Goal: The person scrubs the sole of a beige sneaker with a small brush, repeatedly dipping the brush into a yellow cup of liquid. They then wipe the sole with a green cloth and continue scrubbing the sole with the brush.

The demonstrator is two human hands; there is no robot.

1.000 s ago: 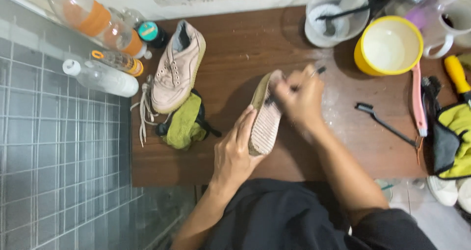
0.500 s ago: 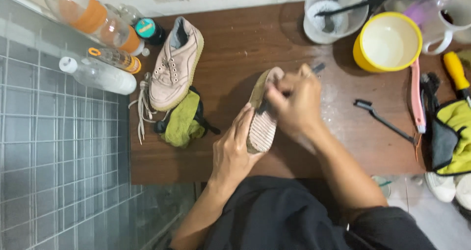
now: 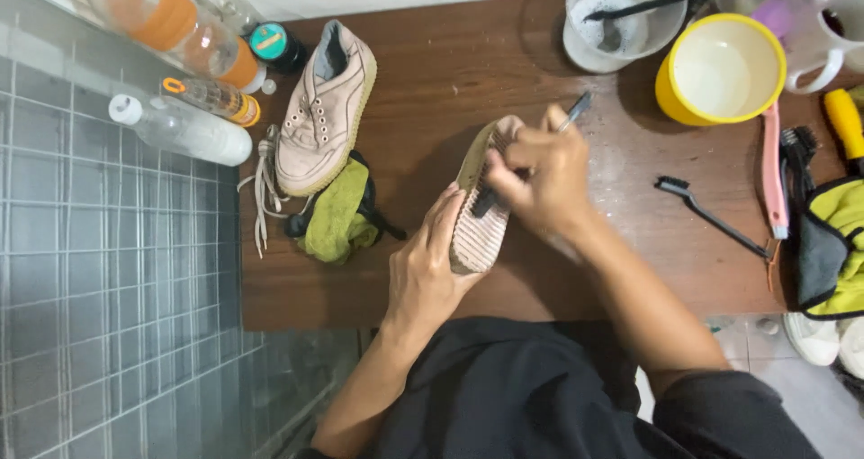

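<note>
We've got the shoe turned sole-up over the middle of the brown wooden surface, ribbed pale sole facing the camera. Our left hand has its grip clamped around the heel end from below, thumb along one edge and fingers wrapped on the other side. Our right hand sits on top near the toe end, its grip closed tight on a small dark brush; the bristle end presses against the sole and the thin handle pokes out past the knuckles toward the top right.

Around that it's pretty cluttered. The matching second shoe lies upright at the upper left, laces out, with the loose laces trailing off its toe. A crumpled green cloth sits just beside it, touching the toe end. Along the left edge, by the grey tiled wall, there's a clear plastic bottle lying down, a smaller bottle with an orange cap, and a big bottle of orange liquid. Up top right we see a white bowl with a brush in it, a yellow bowl, and a pink-handled brush. A thin black brush lies well apart from our hands.
</note>
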